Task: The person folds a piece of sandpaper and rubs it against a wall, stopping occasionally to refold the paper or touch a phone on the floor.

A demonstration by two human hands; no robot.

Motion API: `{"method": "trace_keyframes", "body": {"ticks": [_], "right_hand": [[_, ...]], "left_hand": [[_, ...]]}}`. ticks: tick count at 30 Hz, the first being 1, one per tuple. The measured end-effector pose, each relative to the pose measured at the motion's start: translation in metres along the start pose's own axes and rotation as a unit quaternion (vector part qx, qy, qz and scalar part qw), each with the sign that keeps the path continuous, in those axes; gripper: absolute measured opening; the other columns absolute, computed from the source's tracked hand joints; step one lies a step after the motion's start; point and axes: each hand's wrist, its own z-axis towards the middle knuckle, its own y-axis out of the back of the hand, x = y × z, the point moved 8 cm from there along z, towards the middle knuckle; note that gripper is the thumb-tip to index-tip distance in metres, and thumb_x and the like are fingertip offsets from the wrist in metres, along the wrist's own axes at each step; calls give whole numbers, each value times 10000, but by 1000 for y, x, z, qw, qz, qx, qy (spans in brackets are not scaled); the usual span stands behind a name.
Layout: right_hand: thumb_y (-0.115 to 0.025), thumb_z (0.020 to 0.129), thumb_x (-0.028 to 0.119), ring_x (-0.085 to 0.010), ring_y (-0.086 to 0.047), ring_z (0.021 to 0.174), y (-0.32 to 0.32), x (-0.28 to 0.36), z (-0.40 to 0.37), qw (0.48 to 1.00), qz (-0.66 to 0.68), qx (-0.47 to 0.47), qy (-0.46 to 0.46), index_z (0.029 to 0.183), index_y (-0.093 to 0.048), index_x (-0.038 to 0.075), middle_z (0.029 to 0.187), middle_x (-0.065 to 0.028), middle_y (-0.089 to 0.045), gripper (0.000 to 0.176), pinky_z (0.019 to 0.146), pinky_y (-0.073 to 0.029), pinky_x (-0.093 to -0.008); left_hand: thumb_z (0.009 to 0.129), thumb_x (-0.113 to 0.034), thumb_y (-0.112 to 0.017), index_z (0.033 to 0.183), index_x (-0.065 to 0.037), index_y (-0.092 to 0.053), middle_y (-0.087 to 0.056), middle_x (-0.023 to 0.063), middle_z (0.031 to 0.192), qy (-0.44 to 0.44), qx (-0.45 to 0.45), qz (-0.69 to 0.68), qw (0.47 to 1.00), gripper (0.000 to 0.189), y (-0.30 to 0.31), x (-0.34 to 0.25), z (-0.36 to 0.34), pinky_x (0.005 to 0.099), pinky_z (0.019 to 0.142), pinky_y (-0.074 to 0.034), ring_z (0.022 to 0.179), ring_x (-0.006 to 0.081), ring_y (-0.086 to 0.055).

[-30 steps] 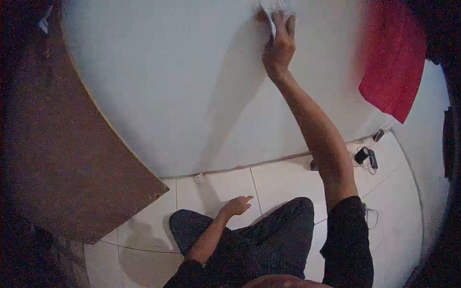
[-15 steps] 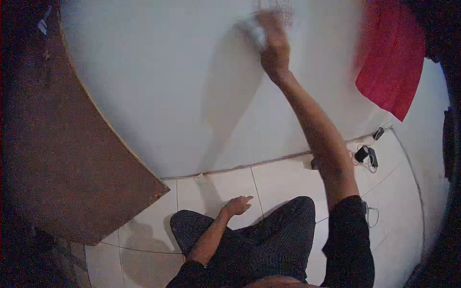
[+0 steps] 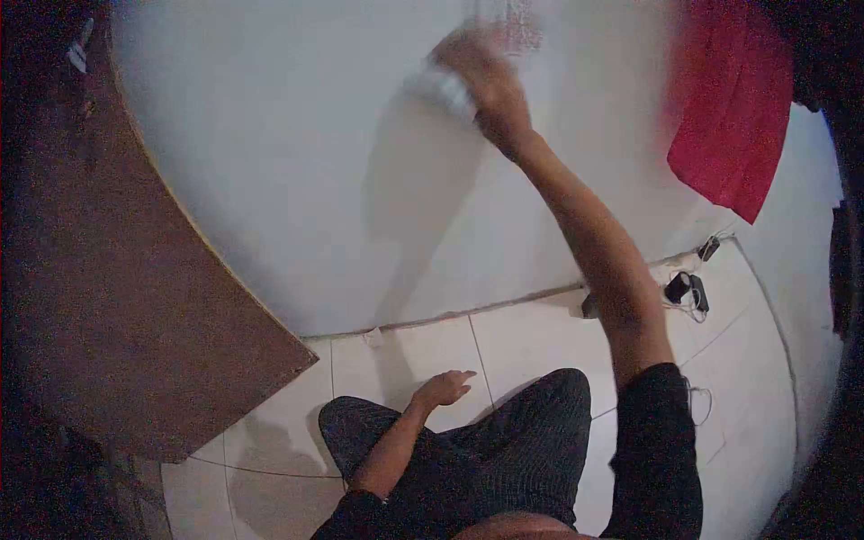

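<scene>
High in the view, my right hand (image 3: 486, 81) is raised to the white wall (image 3: 270, 162), its arm stretched out. It is closed around a pale whitish thing (image 3: 447, 93), too blurred for me to tell its kind. Just right of that hand, a patch of faint reddish marks (image 3: 522, 27) shows on the wall. My left hand (image 3: 443, 389) hovers over the floor tiles by my left knee, index finger stretched out and holding nothing.
A red cloth (image 3: 733, 126) hangs on the wall at right. Black adapters (image 3: 688, 290) with cables lie on the tiled floor (image 3: 405, 360) near the wall's foot. A brown board (image 3: 162, 333) stands at left. My bent knees (image 3: 549, 405) are below.
My right hand has swung left and slightly down along the wall with the whitish thing, uncovering more of the reddish marks. My left hand is nearly still.
</scene>
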Motion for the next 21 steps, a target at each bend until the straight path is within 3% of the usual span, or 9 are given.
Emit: {"method": "trace_keyframes", "body": {"ticks": [1,2,5,6,8,13,17,20,21], "right_hand": [[-603,833,98,-290,-401,1313,9,-36,-5,977,-10,-102,-187,1264,-534,59,1302,-134,-528,438,1093,-329,-403],[-603,833,98,-290,-401,1313,7,-32,-5,977,-9,-102,-185,1264,-534,59,1302,-134,-528,438,1093,-329,-403],[-530,875,86,-323,-433,1277,-24,48,-22,971,49,90,218,1273,-524,128,1338,-100,-506,400,1076,-350,-420],[-530,875,86,-323,-433,1277,-26,42,-21,969,49,92,224,1273,-524,128,1338,-100,-506,400,1076,-350,-420],[-480,937,177,-291,-362,1339,-15,-25,-13,992,69,-43,-101,1327,-495,190,1431,-53,-418,391,1129,-272,-402],[-557,890,135,-327,-489,1213,-43,21,-25,983,82,104,126,1278,-527,75,1302,-175,-528,394,1026,-391,-420],[-488,943,224,-300,-390,1310,-9,-37,-17,988,-33,-96,-119,1309,-522,127,1389,-136,-460,380,1049,-375,-383],[-548,869,148,-289,-441,1281,-55,22,-41,960,111,200,161,1288,-528,172,1373,-82,-479,419,1023,-419,-410],[-531,866,123,-294,-431,1290,-46,27,-45,940,7,173,294,1293,-522,160,1391,-80,-463,429,1032,-410,-407]], "left_hand": [[921,-270,-508,1336,-102,-448,-568,228,1200,0,-14,1,1000,452,2,-3,0,471,947,-443,1114,381,-538],[921,-270,-508,1336,-102,-448,-568,228,1200,0,-16,0,1000,452,3,-2,3,471,947,-443,1114,381,-538],[923,-265,-504,1337,-87,-443,-569,226,1199,-21,-25,4,999,455,11,-6,-1,465,957,-436,1126,371,-532],[922,-262,-505,1336,-77,-443,-569,226,1198,7,0,14,1000,457,13,-11,-2,466,955,-435,1120,372,-534],[922,-259,-505,1334,-67,-442,-569,226,1198,34,32,23,999,459,14,-10,-7,467,953,-434,1113,372,-536],[914,-250,-517,1330,-82,-451,-577,228,1186,-5,-11,0,1000,454,4,4,-2,462,960,-431,1119,375,-541],[918,-266,-509,1338,-89,-446,-573,229,1198,-15,-20,-26,999,461,2,4,2,459,966,-429,1125,371,-538],[939,-256,-487,1358,-88,-423,-531,191,1293,10,29,-13,999,456,-2,7,1,440,1018,-394,1157,359,-520],[945,-253,-478,1347,-85,-433,-531,185,1295,17,37,-3,999,437,-9,15,7,433,1010,-403,1129,364,-536]]}}
